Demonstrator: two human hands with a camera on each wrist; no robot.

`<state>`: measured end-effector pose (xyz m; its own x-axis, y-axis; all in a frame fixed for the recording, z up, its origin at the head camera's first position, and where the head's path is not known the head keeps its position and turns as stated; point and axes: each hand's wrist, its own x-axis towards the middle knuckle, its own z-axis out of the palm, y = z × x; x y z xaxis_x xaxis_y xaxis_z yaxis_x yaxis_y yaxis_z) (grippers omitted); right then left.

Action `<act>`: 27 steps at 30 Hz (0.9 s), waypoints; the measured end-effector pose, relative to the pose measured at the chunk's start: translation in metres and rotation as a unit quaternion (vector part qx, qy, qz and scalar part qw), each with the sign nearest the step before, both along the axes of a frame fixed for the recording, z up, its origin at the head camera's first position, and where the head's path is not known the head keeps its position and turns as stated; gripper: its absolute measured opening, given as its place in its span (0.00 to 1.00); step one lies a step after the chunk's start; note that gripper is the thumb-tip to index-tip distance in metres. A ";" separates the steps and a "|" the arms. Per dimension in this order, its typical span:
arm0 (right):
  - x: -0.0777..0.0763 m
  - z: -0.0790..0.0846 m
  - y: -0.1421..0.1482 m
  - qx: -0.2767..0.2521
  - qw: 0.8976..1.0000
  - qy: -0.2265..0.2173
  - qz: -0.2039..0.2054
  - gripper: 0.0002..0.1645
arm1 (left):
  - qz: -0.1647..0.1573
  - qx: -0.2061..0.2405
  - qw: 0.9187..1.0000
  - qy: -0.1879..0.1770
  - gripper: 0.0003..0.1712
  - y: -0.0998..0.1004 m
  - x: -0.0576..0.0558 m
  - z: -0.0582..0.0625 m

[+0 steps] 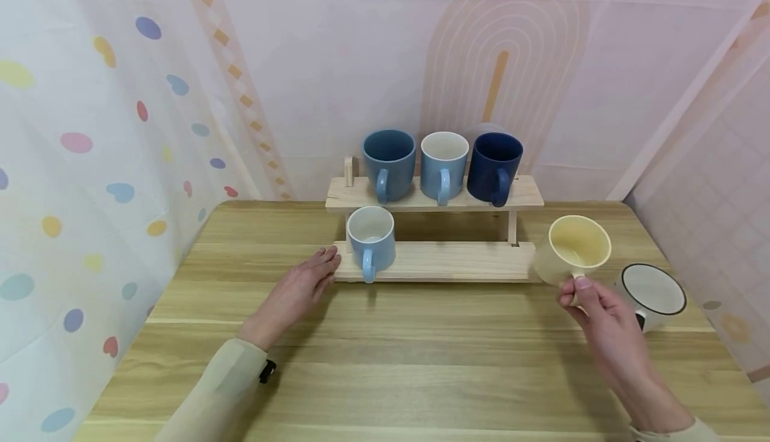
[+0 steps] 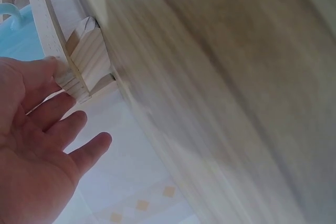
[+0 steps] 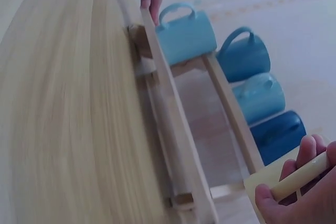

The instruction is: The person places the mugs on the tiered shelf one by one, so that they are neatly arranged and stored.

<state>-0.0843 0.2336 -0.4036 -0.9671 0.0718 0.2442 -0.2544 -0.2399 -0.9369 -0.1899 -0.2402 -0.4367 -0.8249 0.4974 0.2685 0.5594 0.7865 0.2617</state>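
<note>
My right hand (image 1: 604, 321) pinches the handle of a cream-yellow mug (image 1: 565, 255), holding it upright at the right end of a two-tier wooden rack (image 1: 457, 261). In the right wrist view my fingers wrap the mug's handle (image 3: 302, 174). My left hand (image 1: 301, 286) holds the left end of the rack's lower tier, thumb at the front edge; the other fingers (image 2: 92, 150) spread past its end. Beside it on that tier stands a light-blue mug (image 1: 381, 251) with a white inside, handle toward me.
On the upper tier stand a grey-blue mug (image 1: 400, 168), a light-blue mug (image 1: 434, 173) and a navy mug (image 1: 481, 174). A white mug (image 1: 652, 288) with a black rim stands right of my right hand. Patterned curtains (image 1: 337, 61) hang behind and beside the wooden table (image 1: 421, 368).
</note>
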 end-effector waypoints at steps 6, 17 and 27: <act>0.002 0.006 -0.012 0.023 1.000 -0.004 0.015 0.19 | 0.014 -0.019 0.999 -0.027 0.25 0.001 0.001 0.003; 0.001 0.014 -0.036 0.046 0.999 -0.011 0.027 0.19 | 0.017 -0.015 0.999 -0.035 0.24 0.002 0.001 0.005; -0.002 0.019 -0.058 0.061 0.996 -0.024 0.059 0.20 | 0.021 0.001 0.999 -0.037 0.25 0.001 -0.001 0.003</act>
